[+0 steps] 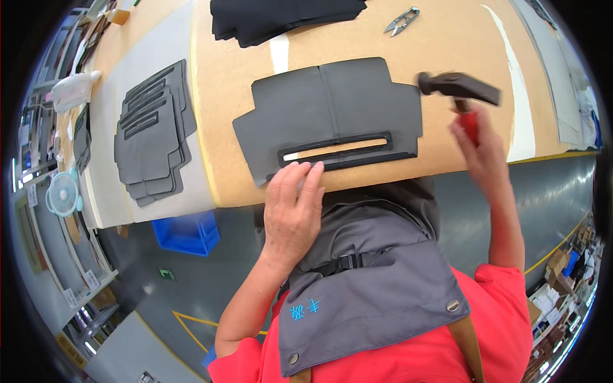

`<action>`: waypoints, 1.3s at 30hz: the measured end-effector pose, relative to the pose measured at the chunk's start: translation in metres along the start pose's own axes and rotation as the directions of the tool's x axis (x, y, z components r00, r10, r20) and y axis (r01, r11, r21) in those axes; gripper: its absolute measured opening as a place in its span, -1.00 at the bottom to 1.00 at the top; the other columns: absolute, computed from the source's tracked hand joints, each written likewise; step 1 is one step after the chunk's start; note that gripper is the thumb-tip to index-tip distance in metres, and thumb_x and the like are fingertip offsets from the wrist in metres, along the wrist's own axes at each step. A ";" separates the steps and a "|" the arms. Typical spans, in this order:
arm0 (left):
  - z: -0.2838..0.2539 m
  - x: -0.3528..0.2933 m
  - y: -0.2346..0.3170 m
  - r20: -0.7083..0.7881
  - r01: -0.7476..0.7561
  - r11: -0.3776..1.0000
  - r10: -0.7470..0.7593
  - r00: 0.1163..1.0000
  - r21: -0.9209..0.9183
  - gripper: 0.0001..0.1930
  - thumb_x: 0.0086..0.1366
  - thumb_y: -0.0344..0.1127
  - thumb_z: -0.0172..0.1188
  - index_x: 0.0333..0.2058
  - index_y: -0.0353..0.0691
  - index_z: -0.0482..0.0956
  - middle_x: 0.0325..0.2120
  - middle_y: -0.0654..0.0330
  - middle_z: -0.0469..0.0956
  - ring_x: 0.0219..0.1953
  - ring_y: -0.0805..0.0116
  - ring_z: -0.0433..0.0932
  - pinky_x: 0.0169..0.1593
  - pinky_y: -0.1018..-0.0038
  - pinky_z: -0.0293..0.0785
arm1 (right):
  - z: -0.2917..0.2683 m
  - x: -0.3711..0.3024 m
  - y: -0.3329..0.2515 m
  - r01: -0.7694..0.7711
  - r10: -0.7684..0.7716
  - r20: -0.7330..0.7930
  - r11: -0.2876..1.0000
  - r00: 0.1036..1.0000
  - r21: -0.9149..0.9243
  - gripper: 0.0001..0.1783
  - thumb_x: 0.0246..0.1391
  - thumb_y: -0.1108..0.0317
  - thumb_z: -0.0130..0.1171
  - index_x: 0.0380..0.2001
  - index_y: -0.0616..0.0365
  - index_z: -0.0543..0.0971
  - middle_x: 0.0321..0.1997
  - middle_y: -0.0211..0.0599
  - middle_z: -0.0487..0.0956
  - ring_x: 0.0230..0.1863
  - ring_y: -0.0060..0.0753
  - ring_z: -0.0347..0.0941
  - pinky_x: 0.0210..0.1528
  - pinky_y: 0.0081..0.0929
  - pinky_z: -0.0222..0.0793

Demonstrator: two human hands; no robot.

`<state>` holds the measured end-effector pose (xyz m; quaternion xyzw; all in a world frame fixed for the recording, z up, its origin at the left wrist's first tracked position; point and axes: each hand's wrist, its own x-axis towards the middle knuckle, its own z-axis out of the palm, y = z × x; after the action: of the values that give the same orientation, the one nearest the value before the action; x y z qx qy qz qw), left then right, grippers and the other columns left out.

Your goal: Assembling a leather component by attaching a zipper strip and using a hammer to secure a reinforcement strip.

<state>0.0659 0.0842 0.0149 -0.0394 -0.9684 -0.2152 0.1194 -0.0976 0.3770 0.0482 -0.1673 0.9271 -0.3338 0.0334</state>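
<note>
A dark grey sheet panel [294, 105] with stepped corners lies flat on the table in front of me. Near its close edge runs a long slot framed by a black strip, and tan tabletop shows through it. My left hand [294, 198] rests at that edge, fingers stretched out and pressing on the panel just below the slot's left part. In my right hand [482, 143] is a hammer [456, 84], gripped by its red handle. Its dark head is raised to the right of the panel, slightly blurred, and appears apart from it.
A stack of similar slotted grey panels [143, 150] lies to the left. Black sheets [281, 19] are piled at the far side, with thread snips [402, 22] to their right. A small light-blue fan [64, 193] stands at far left. Below the table edge sits a blue bin [185, 233].
</note>
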 end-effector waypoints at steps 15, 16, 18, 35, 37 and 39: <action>0.019 -0.015 -0.020 -0.055 -0.011 1.000 0.012 0.998 0.013 -0.54 0.36 -0.29 0.27 0.22 -0.17 0.53 0.10 0.08 0.47 0.19 0.03 0.42 0.25 0.18 0.40 | 0.052 0.000 -0.068 0.595 -0.595 0.036 0.804 0.803 0.005 -0.24 0.20 0.52 0.16 0.46 -0.17 0.32 -0.40 -0.34 0.47 -0.45 -0.26 0.49 -0.39 -0.31 0.48; 0.019 -0.018 -0.020 -0.066 -0.006 1.000 0.008 0.998 0.019 -0.54 0.36 -0.29 0.27 0.22 -0.17 0.53 0.10 0.08 0.46 0.19 0.04 0.42 0.25 0.18 0.41 | 0.057 -0.001 -0.065 0.596 -0.596 0.041 0.803 0.802 0.004 -0.24 0.20 0.52 0.16 0.46 -0.17 0.32 -0.40 -0.34 0.47 -0.45 -0.26 0.49 -0.39 -0.31 0.48; 0.022 -0.016 -0.023 -0.087 -0.023 1.000 0.024 0.996 0.015 -0.53 0.36 -0.29 0.28 0.22 -0.17 0.53 0.11 0.09 0.46 0.19 0.04 0.42 0.25 0.18 0.41 | 0.068 0.005 -0.059 0.519 -0.488 0.220 0.847 0.845 -0.114 -0.33 0.26 0.47 0.19 0.42 -0.12 0.38 -0.41 -0.34 0.50 -0.49 -0.27 0.49 -0.45 -0.31 0.47; 0.033 -0.018 -0.026 -0.130 -0.052 0.999 0.050 0.990 -0.010 -0.49 0.33 -0.30 0.30 0.24 -0.19 0.51 0.12 0.07 0.45 0.20 0.02 0.40 0.29 0.16 0.37 | 0.054 -0.019 -0.075 0.565 -0.539 0.219 0.821 0.813 -0.078 -0.30 0.14 0.53 0.30 0.36 -0.06 0.44 -0.35 -0.25 0.56 -0.40 -0.17 0.53 -0.39 -0.35 0.44; 0.033 -0.017 -0.028 -0.121 -0.070 0.997 0.067 0.990 -0.019 -0.49 0.33 -0.29 0.30 0.24 -0.19 0.51 0.12 0.07 0.45 0.20 0.02 0.40 0.29 0.16 0.37 | 0.048 -0.014 -0.073 0.526 -0.426 0.388 0.828 0.817 -0.197 -0.34 0.12 0.58 0.30 0.31 0.01 0.48 -0.35 -0.20 0.57 -0.40 -0.16 0.53 -0.38 -0.35 0.43; 0.032 -0.020 -0.027 -0.111 -0.055 0.998 0.053 0.992 -0.017 -0.49 0.34 -0.27 0.29 0.24 -0.20 0.51 0.12 0.07 0.45 0.20 0.02 0.39 0.29 0.14 0.36 | 0.039 -0.017 -0.082 0.501 -0.469 0.247 0.861 0.848 -0.085 -0.37 0.15 0.54 0.29 0.30 -0.04 0.49 -0.39 -0.24 0.51 -0.43 -0.18 0.50 -0.39 -0.31 0.41</action>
<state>0.0747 0.0733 -0.0290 -0.0547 -0.9568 -0.2233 0.1781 -0.0515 0.2997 0.0688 -0.4339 0.8671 -0.2421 0.0369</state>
